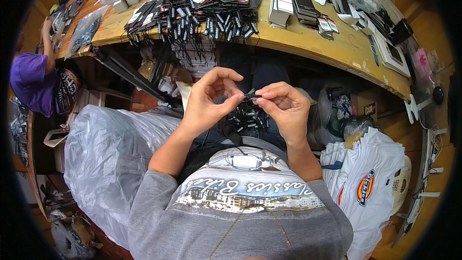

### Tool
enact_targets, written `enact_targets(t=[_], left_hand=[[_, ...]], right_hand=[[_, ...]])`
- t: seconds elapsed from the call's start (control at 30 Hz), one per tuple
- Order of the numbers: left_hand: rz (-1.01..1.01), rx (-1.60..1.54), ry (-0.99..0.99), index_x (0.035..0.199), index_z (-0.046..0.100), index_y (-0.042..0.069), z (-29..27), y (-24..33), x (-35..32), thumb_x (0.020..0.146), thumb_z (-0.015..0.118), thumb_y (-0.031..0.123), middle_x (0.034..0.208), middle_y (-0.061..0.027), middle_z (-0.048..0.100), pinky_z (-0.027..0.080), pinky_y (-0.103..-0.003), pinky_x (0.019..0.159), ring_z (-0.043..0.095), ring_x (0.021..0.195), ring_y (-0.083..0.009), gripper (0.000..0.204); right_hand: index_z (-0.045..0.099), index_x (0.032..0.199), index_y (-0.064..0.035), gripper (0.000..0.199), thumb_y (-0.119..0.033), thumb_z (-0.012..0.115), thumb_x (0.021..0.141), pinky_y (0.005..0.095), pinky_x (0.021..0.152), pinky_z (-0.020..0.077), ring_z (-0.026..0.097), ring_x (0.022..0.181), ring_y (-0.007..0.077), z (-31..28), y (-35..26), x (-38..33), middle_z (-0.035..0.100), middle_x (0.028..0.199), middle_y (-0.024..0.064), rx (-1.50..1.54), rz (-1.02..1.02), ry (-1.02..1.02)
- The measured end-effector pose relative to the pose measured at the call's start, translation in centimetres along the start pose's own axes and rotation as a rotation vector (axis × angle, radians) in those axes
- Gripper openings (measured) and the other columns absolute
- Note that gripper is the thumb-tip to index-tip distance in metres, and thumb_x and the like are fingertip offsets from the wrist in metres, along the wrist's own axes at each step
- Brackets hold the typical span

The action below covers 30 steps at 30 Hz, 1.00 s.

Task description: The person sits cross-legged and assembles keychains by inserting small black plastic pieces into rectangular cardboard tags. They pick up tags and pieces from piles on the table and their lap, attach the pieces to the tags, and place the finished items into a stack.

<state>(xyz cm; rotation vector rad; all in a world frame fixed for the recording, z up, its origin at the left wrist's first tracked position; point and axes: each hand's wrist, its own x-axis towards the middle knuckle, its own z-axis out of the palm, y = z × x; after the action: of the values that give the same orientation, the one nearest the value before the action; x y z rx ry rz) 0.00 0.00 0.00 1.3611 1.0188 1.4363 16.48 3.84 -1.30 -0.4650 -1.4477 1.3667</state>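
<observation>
Above my lap, my left hand (pixel 211 95) and my right hand (pixel 287 108) meet over a small black hang-tag string with a plastic seal (pixel 251 97). My right thumb and forefinger pinch its seal. The left thumb presses at the other end, with the forefinger arched above; the exact grip there is partly hidden. Beneath the hands, a heap of similar black tag strings (pixel 249 119) lies on my lap. Ahead on the table, a wide pile of black hang tags (pixel 202 2) has its strings and seals draping over the front edge.
Stacks of cards (pixel 280 7) and black tags (pixel 303 5) stand on the wooden table (pixel 346 50). A large plastic-wrapped bundle (pixel 110 163) fills my left side; folded white shirts (pixel 365 173) lie at my right. At far left, a person in a purple shirt (pixel 33 79) reaches over another table.
</observation>
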Motion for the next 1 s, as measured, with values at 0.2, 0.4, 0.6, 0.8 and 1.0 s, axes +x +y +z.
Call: enact_targets(t=[0.2,0.4,0.6,0.8,1.0], left_hand=[[0.057,0.014,0.028,0.094,0.045,-0.001,0.2,-0.1,-0.1,0.067,0.059,-0.006,0.07,-0.0023,0.052,0.043,-0.019,0.063,0.051,0.065,-0.0065,0.031],[0.096,0.169,-0.026,0.094,0.045,-0.001,0.2,0.2,-0.3,0.066,0.059,-0.006,0.068,-0.0024,0.052,0.043,-0.02,0.064,0.051,0.064,-0.0068,0.032],[0.084,0.216,-0.057,0.095,0.045,-0.001,0.3,0.3,-0.2,0.066,0.058,-0.008,0.068,-0.0042,0.053,0.044,-0.022,0.065,0.054,0.065,-0.0091,0.032],[0.022,0.293,-0.082,0.101,0.045,0.0,0.0,-0.4,0.3,0.064,0.062,-0.004,0.08,-0.0085,0.057,0.044,-0.024,0.072,0.056,0.075,-0.0133,0.041],[0.175,0.33,0.089,0.108,0.043,0.002,-0.4,-1.4,0.8,0.065,0.063,0.0,0.102,-0.0099,0.053,0.041,-0.026,0.077,0.052,0.09,-0.0153,0.048]], right_hand=[[0.055,0.078,0.0029,0.016,0.012,0.059,0.066,0.0203,0.067,0.0455,0.055,0.078,0.0132,-0.1,0.1,-0.1,0.055,0.082,0.0099,-0.049,-0.023,0.009],[0.055,0.076,0.0031,0.014,0.012,0.059,0.065,0.0207,0.067,0.0457,0.056,0.078,0.0135,-0.1,0.3,0.0,0.055,0.081,0.01,-0.057,-0.024,-0.051],[0.056,0.081,0.0048,0.012,0.008,0.058,0.069,0.0205,0.062,0.047,0.057,0.069,0.0121,-0.1,0.2,-0.2,0.057,0.078,0.0096,-0.063,0.127,-0.038],[0.056,0.084,0.0042,0.014,-0.001,0.059,0.072,0.0183,0.05,0.0446,0.056,0.059,0.0098,-0.9,1.0,-0.3,0.058,0.072,0.0074,-0.127,0.386,-0.139],[0.052,0.076,-0.0012,0.008,-0.007,0.056,0.076,0.0189,0.044,0.0409,0.053,0.05,0.0113,-4.3,4.2,1.5,0.056,0.065,0.0076,0.221,0.329,0.155]])
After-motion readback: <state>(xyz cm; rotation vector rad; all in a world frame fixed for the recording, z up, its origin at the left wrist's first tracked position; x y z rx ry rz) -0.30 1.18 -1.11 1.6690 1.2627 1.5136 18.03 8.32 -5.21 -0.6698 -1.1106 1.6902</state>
